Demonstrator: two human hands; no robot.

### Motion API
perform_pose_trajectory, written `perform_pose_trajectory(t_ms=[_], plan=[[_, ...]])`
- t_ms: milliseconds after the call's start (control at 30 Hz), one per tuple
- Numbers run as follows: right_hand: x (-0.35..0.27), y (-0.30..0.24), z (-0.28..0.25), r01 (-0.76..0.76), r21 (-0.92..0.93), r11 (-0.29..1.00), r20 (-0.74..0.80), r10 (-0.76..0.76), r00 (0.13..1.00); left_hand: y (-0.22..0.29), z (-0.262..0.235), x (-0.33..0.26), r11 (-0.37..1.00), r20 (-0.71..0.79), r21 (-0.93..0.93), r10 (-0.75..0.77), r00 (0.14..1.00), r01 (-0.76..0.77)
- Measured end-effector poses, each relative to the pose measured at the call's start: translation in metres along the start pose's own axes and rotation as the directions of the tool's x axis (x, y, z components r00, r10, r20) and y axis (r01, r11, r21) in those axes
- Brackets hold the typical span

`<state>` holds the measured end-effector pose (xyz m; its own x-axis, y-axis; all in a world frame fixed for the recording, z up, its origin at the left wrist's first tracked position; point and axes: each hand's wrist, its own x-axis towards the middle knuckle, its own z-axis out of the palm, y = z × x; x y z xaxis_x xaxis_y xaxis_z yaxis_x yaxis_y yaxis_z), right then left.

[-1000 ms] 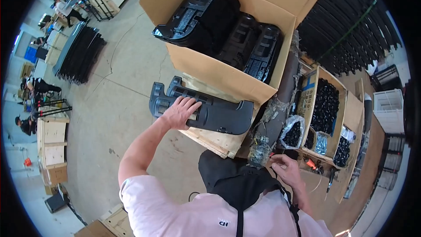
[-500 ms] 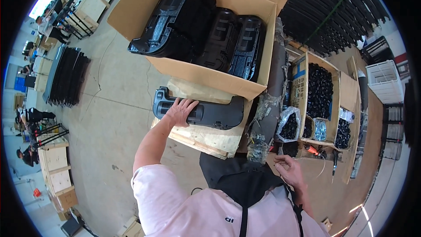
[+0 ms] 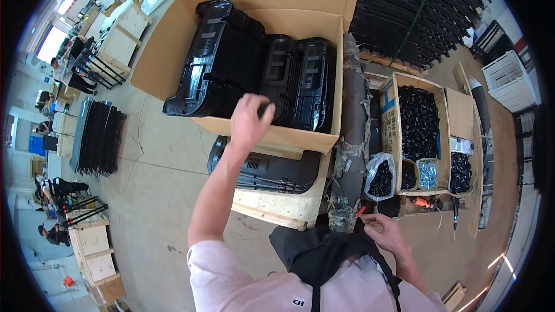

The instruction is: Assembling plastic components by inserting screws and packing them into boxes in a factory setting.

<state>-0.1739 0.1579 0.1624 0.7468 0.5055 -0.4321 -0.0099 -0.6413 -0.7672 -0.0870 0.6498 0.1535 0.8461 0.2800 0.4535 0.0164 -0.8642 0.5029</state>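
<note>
A large open cardboard box point(image 3: 272, 134) holds several black moulded plastic shells point(image 3: 231, 69) standing on edge. My left hand point(image 3: 250, 120) is raised at the box's front wall, fingers spread, its thumb close to one of the shells, with nothing in it. Below the box another black shell point(image 3: 272, 170) lies flat on a wooden pallet point(image 3: 277, 207). My right hand point(image 3: 384, 234) is low by my dark apron point(image 3: 324, 254), fingers curled near a small red-tipped item; whether it grips anything is unclear.
A wrapped grey roll point(image 3: 352, 127) stands right of the box. Cartons and bags of small black parts point(image 3: 419, 118) sit further right, beside a white crate point(image 3: 509, 81). Black panels are stacked at the back point(image 3: 416, 11) and on the floor point(image 3: 95, 136). Wooden crates point(image 3: 92, 248) and people stand at left.
My left hand has lifted off the black shell on the pallet and risen to the front wall of the cardboard box. My right hand has stayed near my waist.
</note>
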Motion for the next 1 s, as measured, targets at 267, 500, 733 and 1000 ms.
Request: perform_pose_trajectory(t_ms=[267,500,733,1000], plan=[[0.014,0.008,-0.035,0.016,0.013,1.0,-0.04,-0.015,0.999,-0.093,0.129,0.109,0.731,0.391,0.4,-0.682,0.618,0.554],[-0.011,0.054,-0.047,-0.163,0.118,0.98,-0.116,0.176,0.977,-0.094,0.178,0.116,0.561,0.368,0.546,-0.828,0.424,0.622],[-0.002,0.054,-0.055,-0.229,0.114,0.967,-0.06,0.237,0.97,-0.089,0.204,0.115,0.517,0.308,0.595,-0.854,0.42,0.615],[0.006,0.057,-0.06,-0.183,0.061,0.981,-0.049,0.186,0.981,-0.064,0.181,0.126,0.55,0.243,0.577,-0.821,0.516,0.603]])
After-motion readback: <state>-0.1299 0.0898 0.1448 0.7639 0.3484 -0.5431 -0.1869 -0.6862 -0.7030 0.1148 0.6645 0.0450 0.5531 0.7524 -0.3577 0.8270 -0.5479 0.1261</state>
